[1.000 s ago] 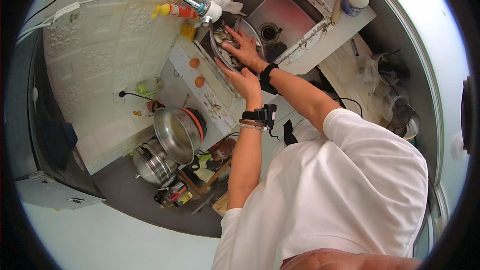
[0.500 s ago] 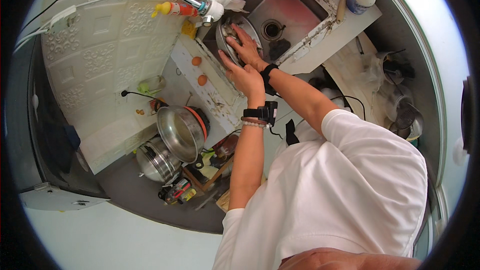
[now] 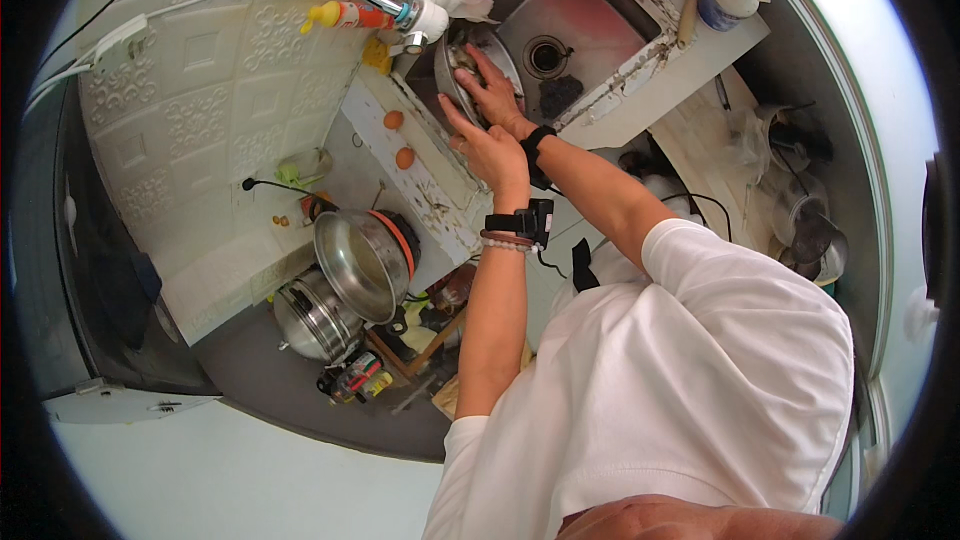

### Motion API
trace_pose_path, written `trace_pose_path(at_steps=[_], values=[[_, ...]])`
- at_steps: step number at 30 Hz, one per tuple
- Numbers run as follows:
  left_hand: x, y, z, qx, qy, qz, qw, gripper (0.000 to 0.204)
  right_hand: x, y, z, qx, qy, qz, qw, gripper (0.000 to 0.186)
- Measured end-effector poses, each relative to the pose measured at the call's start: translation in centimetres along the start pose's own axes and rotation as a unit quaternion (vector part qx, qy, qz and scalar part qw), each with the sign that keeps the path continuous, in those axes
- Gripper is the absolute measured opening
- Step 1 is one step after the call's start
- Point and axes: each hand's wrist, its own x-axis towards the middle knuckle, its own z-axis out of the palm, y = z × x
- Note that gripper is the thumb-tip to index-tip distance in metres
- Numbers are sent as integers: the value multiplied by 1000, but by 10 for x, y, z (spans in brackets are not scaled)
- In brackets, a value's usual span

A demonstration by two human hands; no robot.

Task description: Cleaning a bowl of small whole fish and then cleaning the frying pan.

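Grip: left hand (image 3: 492,152) clamps the rim of the round silver metal pan (image 3: 462,70) to steady it | right hand (image 3: 492,92) presses flat inside, fingers spread | pan sits tilted in the steel sink (image 3: 590,25) under the white tap (image 3: 425,18) | two brown eggs (image 3: 399,139) rest on the surface nearby

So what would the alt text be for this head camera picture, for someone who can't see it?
A person in a white shirt leans over a steel sink, left hand on the rim of a round metal pan under the tap, right hand inside it. Two eggs lie on the counter to the left, near steel pots.
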Motion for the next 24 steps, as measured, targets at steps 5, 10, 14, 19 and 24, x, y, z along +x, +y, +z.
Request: trace_pose_path(at_steps=[5, 10, 14, 19, 24], values=[[1, -8, 4, -4, 22, 27, 999, 79, 2, 3, 2, 10, 4, -12, 1000, 74], [-2, -3, 0, -3, 23, 30, 999, 79, 3, 6, 4, 35, 6, -14, 999, 74], [-4, -1, -2, -10, 23, 26, 999, 78, 2, 7, 5, 37, 15, -17, 999, 73], [-6, 1, -6, -11, 17, -1, 1000, 77, -1, 6, 6, 33, 18, -21, 999, 73], [-8, -2, -6, -12, 15, -1, 1000, 76, -3, 6, 6, 36, 21, -25, 999, 73]])
